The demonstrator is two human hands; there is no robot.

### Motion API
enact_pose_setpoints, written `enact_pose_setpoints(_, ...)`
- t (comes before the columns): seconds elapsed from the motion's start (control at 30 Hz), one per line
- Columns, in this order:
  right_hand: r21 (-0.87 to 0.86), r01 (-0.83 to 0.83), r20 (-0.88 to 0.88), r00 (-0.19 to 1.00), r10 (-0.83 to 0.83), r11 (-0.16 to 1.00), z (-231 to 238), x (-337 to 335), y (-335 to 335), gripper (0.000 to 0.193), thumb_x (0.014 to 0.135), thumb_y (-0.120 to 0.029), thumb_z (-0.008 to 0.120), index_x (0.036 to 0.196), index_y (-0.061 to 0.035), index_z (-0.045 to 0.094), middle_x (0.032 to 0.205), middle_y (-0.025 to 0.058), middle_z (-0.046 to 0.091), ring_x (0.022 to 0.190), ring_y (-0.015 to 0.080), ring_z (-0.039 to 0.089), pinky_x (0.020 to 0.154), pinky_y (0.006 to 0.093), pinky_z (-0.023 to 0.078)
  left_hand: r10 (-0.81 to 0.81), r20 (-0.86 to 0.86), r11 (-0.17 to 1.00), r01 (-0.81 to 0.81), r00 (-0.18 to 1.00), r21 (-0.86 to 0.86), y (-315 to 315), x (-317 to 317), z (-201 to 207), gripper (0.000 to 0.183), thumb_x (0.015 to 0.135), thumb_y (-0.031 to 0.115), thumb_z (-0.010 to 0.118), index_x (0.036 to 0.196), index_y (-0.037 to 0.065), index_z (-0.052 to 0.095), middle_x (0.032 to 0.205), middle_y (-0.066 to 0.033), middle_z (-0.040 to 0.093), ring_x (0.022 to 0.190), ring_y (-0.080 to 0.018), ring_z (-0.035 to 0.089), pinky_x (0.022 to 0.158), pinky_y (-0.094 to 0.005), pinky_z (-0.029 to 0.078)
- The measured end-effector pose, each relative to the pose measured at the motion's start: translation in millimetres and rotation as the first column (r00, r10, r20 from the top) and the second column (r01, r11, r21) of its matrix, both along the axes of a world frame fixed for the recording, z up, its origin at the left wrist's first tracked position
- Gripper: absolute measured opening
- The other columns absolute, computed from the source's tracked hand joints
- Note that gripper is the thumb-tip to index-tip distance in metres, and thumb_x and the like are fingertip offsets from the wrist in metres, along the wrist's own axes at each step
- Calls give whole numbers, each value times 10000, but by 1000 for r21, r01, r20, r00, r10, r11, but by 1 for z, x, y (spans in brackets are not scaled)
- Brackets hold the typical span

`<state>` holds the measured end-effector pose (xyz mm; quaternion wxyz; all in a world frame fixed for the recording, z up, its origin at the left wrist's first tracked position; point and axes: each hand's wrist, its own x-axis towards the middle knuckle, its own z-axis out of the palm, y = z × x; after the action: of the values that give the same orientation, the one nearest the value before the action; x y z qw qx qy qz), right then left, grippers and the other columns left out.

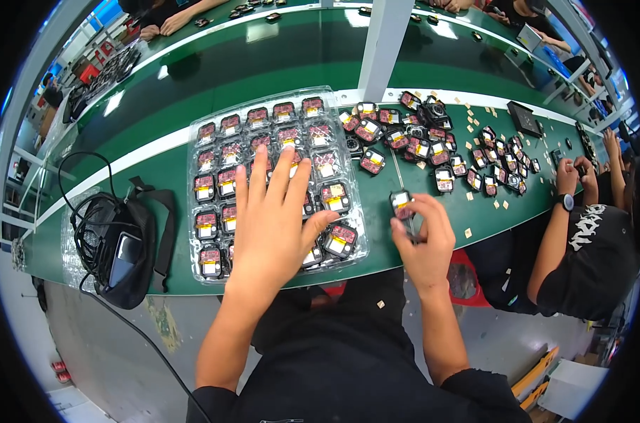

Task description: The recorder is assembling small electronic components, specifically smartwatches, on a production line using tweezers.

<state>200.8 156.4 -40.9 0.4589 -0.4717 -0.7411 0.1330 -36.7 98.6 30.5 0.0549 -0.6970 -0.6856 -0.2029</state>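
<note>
Five rows of small black device housings [209,261], red circuitry and yellow strips facing up, fill a clear plastic tray [364,243] on the green tabletop [377,201]. Above them the left hand [272,217] lies flat and wide, fingers spread and thumb out to the side; it hides several pockets, and I see nothing gripped in it. Its thumb tip reaches between two housings at the tray's right edge, the nearer of which — the corner housing [341,240] — sits askew.

Just beyond that edge, the right hand [430,241] is mostly closed, thumb and fingertips pinching a single housing [400,200]. Whether that piece is lifted or rests on the tabletop, I cannot tell.

More housings lie in a loose heap [417,149] beyond the right hand, with a second cluster [499,163] farther right and small beige squares [468,233] scattered around.

The step in hand looks like handling one unit beside the tray while the left hand steadies or checks the rows. A next move would seem to call for a secure pinch on the edges — clear of the exposed circuitry — and for squaring up the askew corner piece.
</note>
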Motion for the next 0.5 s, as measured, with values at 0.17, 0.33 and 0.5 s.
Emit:
enact_pose_setpoints(0.17, -214, -559, -616, 714, 334, 801, 36, -3, -46, 486, 771, 10, 871, 1167, -25, 591, 1285, 174, 681, 540, -17, 343, 482, 176, 310, -279, 689, 953, 281, 669, 113, -35, 23, 15, 619, 840, 205, 845, 1359, -28, 600, 1371, -230, 607, 1287, -413, 581, 1096, -467, 453)
enact_pose_setpoints(0.33, -133, -741, -604, 587, 539, 658, 49, -14, -58, 529, 770, -50, 908, 1172, -35, 565, 1302, 194, 668, 556, -14, 331, 493, 181, 311, -148, 988, 937, 313, -44, 155, -64, 35, -10, 604, 887, 174, 828, 1390, -48, 578, 1354, -166, 577, 1180, -256, 627, 1036, -375, 489)
enact_pose_setpoints(0.5, -231, -659, -437, 727, 529, 716, 59, -17, -58, 538, 831, -140, 883, 1240, -19, 554, 1195, 139, 600, 594, 18, 372, 509, 205, 342, -219, 923, 953, 133, -316, 272, -73, 36, -22, 618, 872, 176, 848, 1362, -80, 572, 1391, -176, 538, 1236, -295, 616, 1038, -392, 505)
